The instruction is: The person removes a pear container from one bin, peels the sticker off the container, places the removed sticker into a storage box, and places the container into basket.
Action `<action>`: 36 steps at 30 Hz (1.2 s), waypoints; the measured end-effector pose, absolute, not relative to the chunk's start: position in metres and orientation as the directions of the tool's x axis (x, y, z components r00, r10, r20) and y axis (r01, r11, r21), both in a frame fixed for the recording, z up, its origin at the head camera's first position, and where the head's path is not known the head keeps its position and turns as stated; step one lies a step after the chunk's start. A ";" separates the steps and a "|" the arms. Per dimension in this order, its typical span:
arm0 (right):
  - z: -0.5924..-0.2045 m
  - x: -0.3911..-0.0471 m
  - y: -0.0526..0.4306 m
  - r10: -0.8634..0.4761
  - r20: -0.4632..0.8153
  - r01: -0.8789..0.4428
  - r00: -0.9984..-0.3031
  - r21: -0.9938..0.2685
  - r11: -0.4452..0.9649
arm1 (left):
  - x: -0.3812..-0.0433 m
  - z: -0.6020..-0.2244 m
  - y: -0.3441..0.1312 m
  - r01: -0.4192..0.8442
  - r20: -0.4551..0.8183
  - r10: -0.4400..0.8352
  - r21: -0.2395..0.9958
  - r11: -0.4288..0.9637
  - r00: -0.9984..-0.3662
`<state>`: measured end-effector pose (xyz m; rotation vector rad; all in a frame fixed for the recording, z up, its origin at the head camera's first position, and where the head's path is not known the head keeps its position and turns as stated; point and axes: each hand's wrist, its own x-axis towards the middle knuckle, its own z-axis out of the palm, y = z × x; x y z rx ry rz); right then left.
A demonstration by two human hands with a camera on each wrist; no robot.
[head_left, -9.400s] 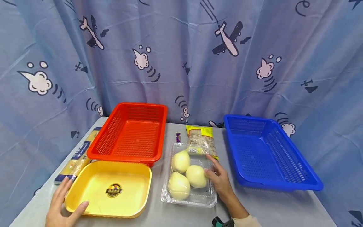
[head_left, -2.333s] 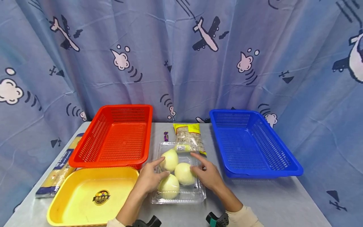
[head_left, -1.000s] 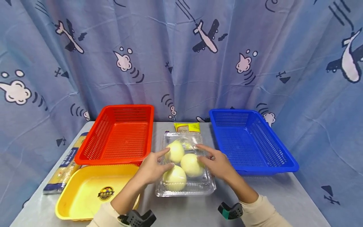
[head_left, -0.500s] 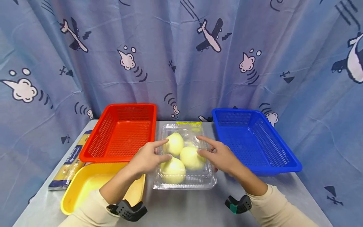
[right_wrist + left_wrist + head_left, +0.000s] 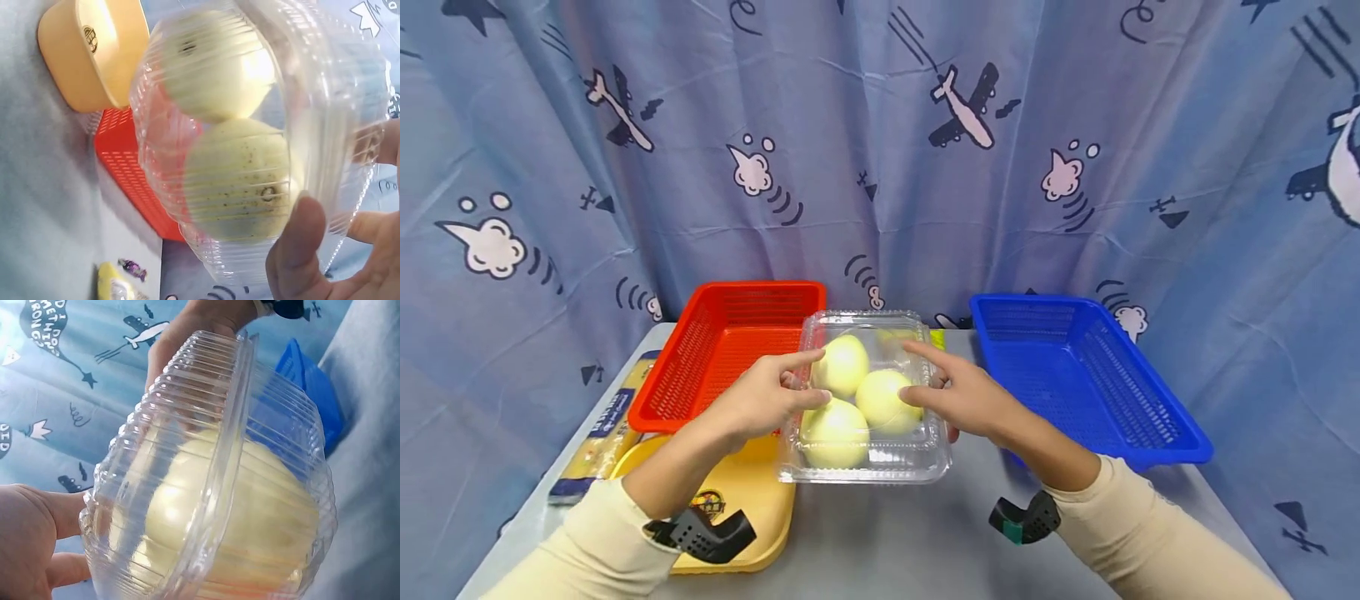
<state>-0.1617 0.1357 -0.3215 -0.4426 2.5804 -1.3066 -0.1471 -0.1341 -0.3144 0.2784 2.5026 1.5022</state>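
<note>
A clear plastic clamshell box (image 5: 865,475) holding 3 pale yellow pears (image 5: 837,433) is raised off the table in both hands. My left hand (image 5: 767,392) grips its left side, thumb and index finger on the lid. Opposite it, my right hand (image 5: 958,396) grips the right side the same way; in the right wrist view a curled fingertip (image 5: 303,219) presses the ribbed wall. The box is tilted slightly and its lid looks closed. It overlaps the right edge of the red basket (image 5: 752,350) in the head view. Most other fingers are hidden behind the plastic.
A yellow tray (image 5: 767,508) lies front left, partly under the left arm. Beside it is a long pasta packet (image 5: 606,425). The blue basket (image 5: 1045,375) stands right. Behind the box are a yellow bag (image 5: 115,284) and a purple-wrapped candy (image 5: 132,269). A curtain (image 5: 880,167) hangs behind.
The left hand left the yellow tray and joined the right at the box. Both hands then lifted the box off the table and moved it left, toward the red basket.
</note>
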 end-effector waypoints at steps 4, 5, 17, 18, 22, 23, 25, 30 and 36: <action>-0.315 -0.166 0.124 -0.397 -0.063 -0.186 -0.916 -0.809 0.558 | -0.149 -0.307 -0.146 0.063 -0.081 0.276 0.877 0.476 -0.958; -0.314 -0.167 0.121 -0.406 -0.064 -0.192 -0.912 -0.807 0.558 | -0.150 -0.305 -0.150 0.068 -0.079 0.279 0.873 0.482 -0.957; -0.291 -0.184 0.085 -0.448 -0.113 -0.191 -0.887 -0.794 0.578 | -0.163 -0.284 -0.185 0.003 -0.149 0.263 0.865 0.502 -0.953; -0.289 -0.186 0.081 -0.450 -0.114 -0.191 -0.886 -0.795 0.576 | -0.164 -0.282 -0.188 -0.006 -0.157 0.258 0.864 0.504 -0.953; -0.284 -0.194 0.067 -0.456 -0.137 -0.159 -0.879 -0.819 0.552 | -0.171 -0.277 -0.201 -0.012 -0.160 0.257 0.868 0.496 -0.953; -0.282 -0.196 0.063 -0.454 -0.144 -0.148 -0.879 -0.823 0.548 | -0.173 -0.276 -0.204 -0.015 -0.161 0.259 0.874 0.486 -0.952; -0.280 -0.200 0.056 -0.459 -0.142 -0.156 -0.877 -0.820 0.551 | -0.177 -0.275 -0.211 -0.025 -0.167 0.258 0.879 0.475 -0.952; -0.276 -0.208 0.040 -0.476 -0.138 -0.172 -0.869 -0.817 0.551 | -0.185 -0.274 -0.226 -0.052 -0.188 0.253 0.885 0.463 -0.949; -0.281 -0.220 0.023 -0.463 -0.155 -0.156 -0.873 -0.809 0.566 | -0.195 -0.277 -0.241 -0.067 -0.203 0.252 0.885 0.461 -0.946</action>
